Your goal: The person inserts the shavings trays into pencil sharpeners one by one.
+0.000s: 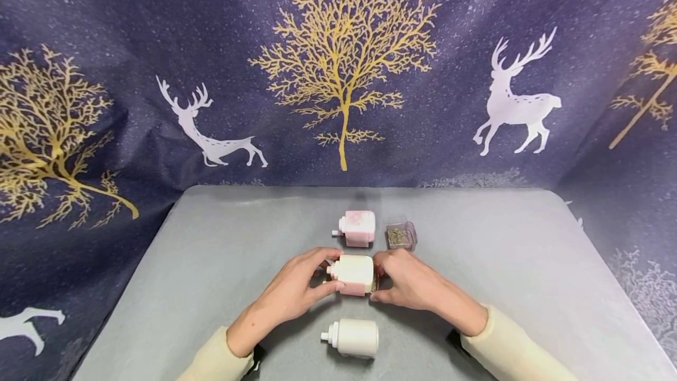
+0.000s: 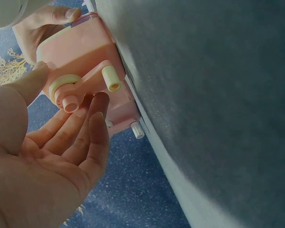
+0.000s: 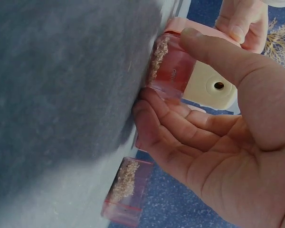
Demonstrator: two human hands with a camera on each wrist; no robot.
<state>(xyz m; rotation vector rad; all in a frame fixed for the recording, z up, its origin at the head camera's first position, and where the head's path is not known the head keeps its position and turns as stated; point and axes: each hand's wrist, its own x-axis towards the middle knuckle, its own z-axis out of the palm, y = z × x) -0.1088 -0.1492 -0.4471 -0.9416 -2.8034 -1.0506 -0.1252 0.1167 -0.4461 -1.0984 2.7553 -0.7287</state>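
Note:
A cream-and-pink crank pencil sharpener (image 1: 355,268) stands on the table between both hands. My left hand (image 1: 293,288) holds it at the crank end, thumb on the near side and fingers reaching round the far side. Its pink crank (image 2: 88,81) has a pale yellow knob and shows close up in the left wrist view. At the opposite end, my right hand (image 1: 411,281) pinches the clear shavings drawer (image 3: 173,78) between thumb and fingers. Shavings lie inside that drawer, below the sharpener's round pencil hole (image 3: 219,86).
A pink-and-white sharpener (image 1: 359,228) stands behind the hands, with a separate clear drawer (image 1: 413,236) of shavings to its right. Nearer the front is a cream sharpener (image 1: 357,337). A dark blue cloth (image 1: 222,28) with deer and trees hangs behind the grey table (image 1: 502,240).

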